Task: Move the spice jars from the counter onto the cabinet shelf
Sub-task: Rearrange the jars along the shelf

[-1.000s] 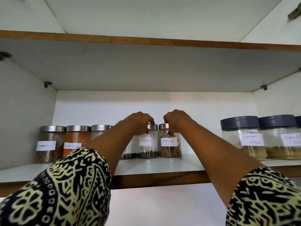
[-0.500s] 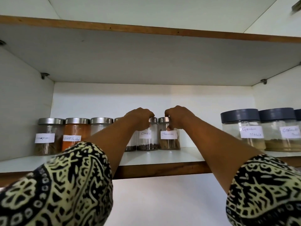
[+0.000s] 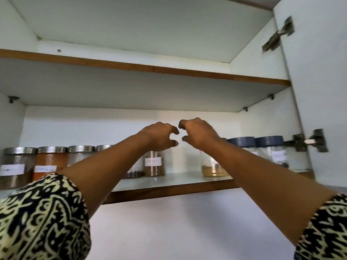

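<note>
Left hand point(image 3: 159, 136) and right hand point(image 3: 198, 134) are raised close together, fingers half-curled and apart, gripping nothing. Steel-lidded glass spice jars point(image 3: 49, 162) stand in a row on the left of the white cabinet shelf point(image 3: 178, 177). Dark-blue-lidded glass jars point(image 3: 269, 147) stand on the right, partly behind the right forearm.

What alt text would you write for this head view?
The left hand and right hand hover empty, fingers loosely curled, before a cabinet shelf. Steel-lidded spice jars line its left side, blue-lidded jars its right, beside the open cabinet door.
</note>
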The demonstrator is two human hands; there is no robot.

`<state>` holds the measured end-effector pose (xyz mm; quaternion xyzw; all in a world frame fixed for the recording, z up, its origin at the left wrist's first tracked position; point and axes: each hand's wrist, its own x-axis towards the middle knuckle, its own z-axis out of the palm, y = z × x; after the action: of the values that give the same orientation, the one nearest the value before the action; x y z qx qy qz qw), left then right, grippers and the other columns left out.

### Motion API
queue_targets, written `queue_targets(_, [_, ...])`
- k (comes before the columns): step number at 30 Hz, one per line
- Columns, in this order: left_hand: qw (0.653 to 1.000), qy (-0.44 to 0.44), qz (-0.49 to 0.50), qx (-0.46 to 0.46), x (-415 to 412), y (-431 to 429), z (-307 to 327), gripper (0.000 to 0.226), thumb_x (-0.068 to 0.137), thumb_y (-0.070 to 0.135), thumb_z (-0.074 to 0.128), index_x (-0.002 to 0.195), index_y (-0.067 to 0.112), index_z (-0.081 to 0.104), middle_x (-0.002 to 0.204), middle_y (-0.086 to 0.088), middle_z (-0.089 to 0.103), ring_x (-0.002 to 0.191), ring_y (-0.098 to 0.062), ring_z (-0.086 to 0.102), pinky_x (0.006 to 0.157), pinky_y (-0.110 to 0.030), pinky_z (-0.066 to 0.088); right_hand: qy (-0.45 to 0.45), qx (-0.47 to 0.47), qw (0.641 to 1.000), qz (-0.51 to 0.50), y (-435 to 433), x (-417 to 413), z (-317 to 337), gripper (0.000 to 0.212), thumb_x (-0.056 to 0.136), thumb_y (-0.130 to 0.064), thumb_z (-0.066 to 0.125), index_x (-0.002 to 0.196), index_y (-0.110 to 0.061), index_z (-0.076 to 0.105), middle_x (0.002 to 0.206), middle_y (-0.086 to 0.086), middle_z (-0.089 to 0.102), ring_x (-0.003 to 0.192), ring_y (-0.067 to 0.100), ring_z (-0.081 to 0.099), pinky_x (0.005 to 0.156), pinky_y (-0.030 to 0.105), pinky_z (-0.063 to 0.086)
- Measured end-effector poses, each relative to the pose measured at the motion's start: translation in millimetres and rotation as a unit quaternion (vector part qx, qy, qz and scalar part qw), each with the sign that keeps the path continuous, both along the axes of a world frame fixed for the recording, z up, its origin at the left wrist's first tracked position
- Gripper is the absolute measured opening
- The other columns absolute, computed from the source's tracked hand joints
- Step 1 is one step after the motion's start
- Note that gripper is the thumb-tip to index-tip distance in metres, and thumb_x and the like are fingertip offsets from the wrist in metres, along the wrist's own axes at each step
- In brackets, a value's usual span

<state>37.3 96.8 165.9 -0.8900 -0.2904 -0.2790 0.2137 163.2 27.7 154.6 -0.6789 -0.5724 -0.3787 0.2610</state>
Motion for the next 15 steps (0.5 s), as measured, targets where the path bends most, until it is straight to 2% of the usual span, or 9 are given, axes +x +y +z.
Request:
queue_targets(5, [0.998,0.016,-0.052,0.027,59,-56,2,0.049,0.094,0.041,0.052,0.139,0.025,0.044,0.141,0.001,0.050,0.127,-0.022,0.046,0.104,-0.037,0.040,0.038,0.016,0.999,-0.006,-57,64,13,0.033,0.086,-0.019,0.065,0.118,-0.017,0.060,0.119,0.008,0.063,0.105,0.026,0.060,0.091,0.035,0.050])
queue_targets(9, [0.998,0.051,-0.028,-0.004,101,-73,0,0.055,0.092,0.046,0.051,0.141,0.022,0.041,0.141,-0.003,0.050,0.124,-0.023,0.049,0.102,-0.038,0.042,0.060,-0.074,0.995,-0.014,-82,108,11,0.041,0.083,-0.023,0.068,0.122,-0.016,0.058,0.126,0.007,0.060,0.114,0.023,0.057,0.098,0.035,0.047])
queue_targets(13, [0.996,0.078,0.017,-0.026,128,-78,-3,0.042,0.090,0.032,0.059,0.129,0.016,0.053,0.125,-0.006,0.061,0.109,-0.022,0.056,0.088,-0.031,0.044,0.068,-0.166,0.984,-0.017,-93,140,6,0.057,0.086,-0.026,0.066,0.137,-0.015,0.044,0.140,0.008,0.048,0.124,0.025,0.049,0.102,0.034,0.043])
queue_targets(15, [0.997,0.071,0.035,-0.020,131,-77,-2,0.037,0.089,0.028,0.062,0.124,0.017,0.057,0.121,-0.005,0.062,0.107,-0.022,0.057,0.088,-0.032,0.045,0.051,-0.202,0.978,-0.022,-92,149,4,0.057,0.086,-0.026,0.065,0.137,-0.013,0.043,0.138,0.009,0.049,0.123,0.025,0.049,0.101,0.033,0.042])
